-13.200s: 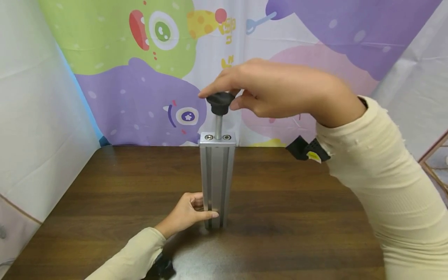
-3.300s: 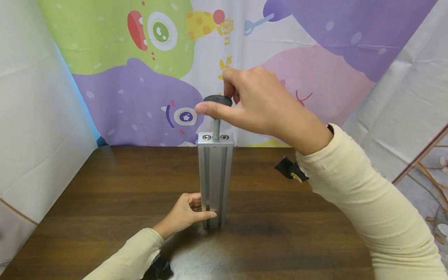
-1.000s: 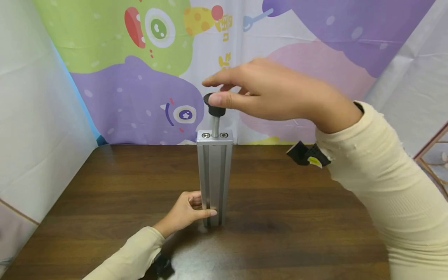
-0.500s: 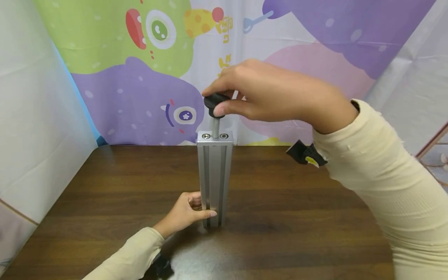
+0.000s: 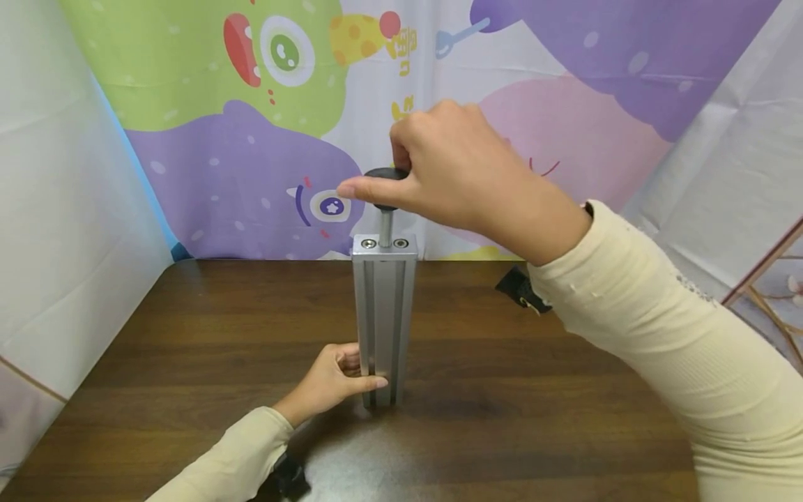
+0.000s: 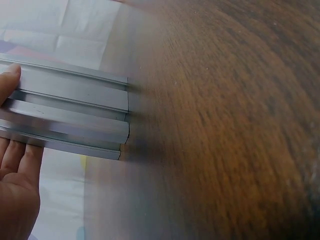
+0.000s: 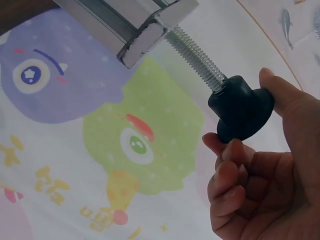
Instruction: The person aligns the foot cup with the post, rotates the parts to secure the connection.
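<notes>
An aluminium profile point(image 5: 385, 321) stands upright on the wooden table, with a metal end plate point(image 5: 385, 249) and two screws on top. From the plate rises a threaded rod point(image 7: 197, 57) that carries a black leveling foot point(image 7: 241, 107) with a wide round base. My right hand point(image 5: 464, 171) pinches the foot's rim between thumb and curled index finger; the other fingers are curled below it in the right wrist view. Low on the profile, my left hand point(image 5: 326, 383) grips its sides, thumb across the near face and fingers behind, partly hidden. The left wrist view shows the profile's end meeting the table.
The brown wooden table point(image 5: 533, 390) reaches back to a cartoon-printed curtain point(image 5: 251, 174). White cloth point(image 5: 56, 209) hangs at the left side. A black strap piece point(image 5: 521, 287) hangs from the right sleeve, and a dark device point(image 5: 291, 480) sits under the left one.
The right hand's raised fingers have closed on the foot and its thumb has swept left across the front, the wrist dropping and turning. The left hand and profile have stayed put.
</notes>
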The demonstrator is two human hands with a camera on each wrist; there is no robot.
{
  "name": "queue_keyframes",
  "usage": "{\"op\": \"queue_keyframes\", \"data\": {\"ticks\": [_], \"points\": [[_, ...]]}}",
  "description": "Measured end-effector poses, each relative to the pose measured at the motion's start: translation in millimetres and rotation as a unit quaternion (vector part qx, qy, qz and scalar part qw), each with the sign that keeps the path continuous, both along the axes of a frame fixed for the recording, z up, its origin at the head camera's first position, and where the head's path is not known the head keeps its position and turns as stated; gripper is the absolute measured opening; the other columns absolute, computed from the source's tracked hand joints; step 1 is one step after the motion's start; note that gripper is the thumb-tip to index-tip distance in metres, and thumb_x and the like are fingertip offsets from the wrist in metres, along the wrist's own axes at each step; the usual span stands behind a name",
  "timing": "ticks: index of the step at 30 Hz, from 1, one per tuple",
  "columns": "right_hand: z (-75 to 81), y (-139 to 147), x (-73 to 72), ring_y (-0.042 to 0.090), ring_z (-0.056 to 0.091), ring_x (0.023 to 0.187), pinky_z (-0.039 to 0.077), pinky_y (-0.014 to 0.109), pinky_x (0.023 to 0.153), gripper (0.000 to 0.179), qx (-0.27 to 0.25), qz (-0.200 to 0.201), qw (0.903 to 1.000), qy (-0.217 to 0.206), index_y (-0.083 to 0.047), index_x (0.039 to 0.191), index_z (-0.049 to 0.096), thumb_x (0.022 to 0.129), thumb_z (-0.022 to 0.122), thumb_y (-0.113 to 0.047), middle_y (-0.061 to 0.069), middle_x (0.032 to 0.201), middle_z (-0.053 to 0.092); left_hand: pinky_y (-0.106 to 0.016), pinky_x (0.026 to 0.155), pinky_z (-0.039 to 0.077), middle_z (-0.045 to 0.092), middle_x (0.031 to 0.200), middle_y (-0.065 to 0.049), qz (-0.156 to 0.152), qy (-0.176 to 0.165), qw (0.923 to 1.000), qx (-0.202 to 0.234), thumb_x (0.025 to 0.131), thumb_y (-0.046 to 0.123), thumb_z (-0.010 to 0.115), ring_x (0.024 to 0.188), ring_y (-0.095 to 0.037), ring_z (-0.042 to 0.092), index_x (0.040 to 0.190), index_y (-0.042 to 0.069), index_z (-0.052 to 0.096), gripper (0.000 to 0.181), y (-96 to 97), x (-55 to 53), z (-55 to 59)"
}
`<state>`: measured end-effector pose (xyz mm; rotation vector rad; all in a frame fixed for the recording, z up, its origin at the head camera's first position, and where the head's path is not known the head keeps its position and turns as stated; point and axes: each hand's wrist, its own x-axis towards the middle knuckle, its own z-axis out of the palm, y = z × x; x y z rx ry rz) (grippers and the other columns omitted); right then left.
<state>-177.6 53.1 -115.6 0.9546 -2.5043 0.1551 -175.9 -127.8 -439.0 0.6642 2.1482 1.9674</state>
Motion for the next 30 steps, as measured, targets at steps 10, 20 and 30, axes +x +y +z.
{"op": "queue_keyframes", "data": {"ticks": [10, 20, 30], "points": [[-0.1, 0, 2.4, 0.02, 0.05, 0.056, 0.04, 0.032, 0.052, 0.059, 0.004, -0.008, 0.9996, -0.029, -0.009, 0.065, 0.056, 0.087, 0.056, -0.063, 0.003, 0.057, 0.053, -0.028, 0.077, 0.057, 0.071, 0.096, -0.022, -0.005, 0.003, 1.0, -0.001, 0.079, 0.005, 0.078, 0.086, -0.014, 0.071, 0.109, -0.01, 0.064, 0.037, -1.0, 0.0, -0.7], [13.3, 15, 0.3, 0.016, 0.061, 0.087, 0.048, 0.034, 0.083, 0.047, 0.065, 0.051, 0.9875, -0.134, -0.009, 0.126, 0.058, 0.101, 0.044, -0.046, 0.003, 0.103, 0.068, -0.029, 0.077, 0.057, 0.071, 0.095, -0.021, -0.001, 0.002, 1.0, -0.002, 0.078, 0.005, 0.079, 0.086, -0.014, 0.071, 0.108, -0.01, 0.064, 0.037, -2.4, 0.1, -1.2], [13.7, 33, -26.8, -0.001, 0.037, 0.13, 0.04, 0.029, 0.104, 0.075, 0.167, 0.263, 0.9455, -0.095, -0.04, 0.144, 0.037, 0.089, 0.051, 0.009, -0.017, 0.146, 0.039, -0.028, 0.076, 0.057, 0.071, 0.095, -0.022, -0.006, -0.001, 1.0, -0.001, 0.079, 0.006, 0.078, 0.086, -0.015, 0.071, 0.108, -0.01, 0.064, 0.036, -2.1, -0.1, -0.6]]}}
